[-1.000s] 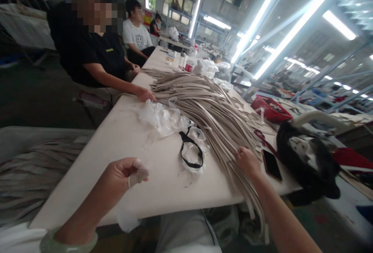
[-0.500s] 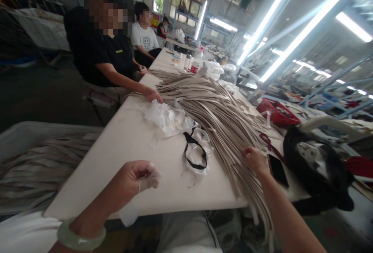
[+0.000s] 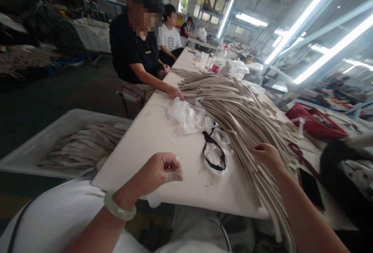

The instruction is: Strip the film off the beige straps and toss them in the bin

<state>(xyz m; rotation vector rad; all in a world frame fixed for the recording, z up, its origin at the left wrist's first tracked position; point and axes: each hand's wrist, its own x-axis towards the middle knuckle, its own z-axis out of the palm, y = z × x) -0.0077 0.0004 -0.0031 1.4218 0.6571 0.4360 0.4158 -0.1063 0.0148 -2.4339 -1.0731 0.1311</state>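
Above the near part of the table, my left hand (image 3: 166,168) is curled, with pale wrappings on its thumb and fingers. Whatever lies inside that curl, if anything, is too small to make out. Below it, a translucent piece of plastic (image 3: 154,198) hangs at the table's front edge. My right hand (image 3: 267,157) is closed at the right side of a long bundle of beige flat strips (image 3: 233,119), its fingertips pinching a strip. Between my hands lie a black fabric loop (image 3: 215,163) and a crumpled clear plastic bag (image 3: 186,116).
Across the table (image 3: 128,167), a co-worker's hand (image 3: 175,93) touches the plastic bag's far side. A grey bin (image 3: 37,144) of strips stands left. At right are a phone (image 3: 310,188), a red basket (image 3: 314,123) and a black bag (image 3: 344,179). The strips overhang the front edge.
The camera view has swung left, so everything appears farther right and more of the bin shows. Both my hands keep about the same pose and place over the table.
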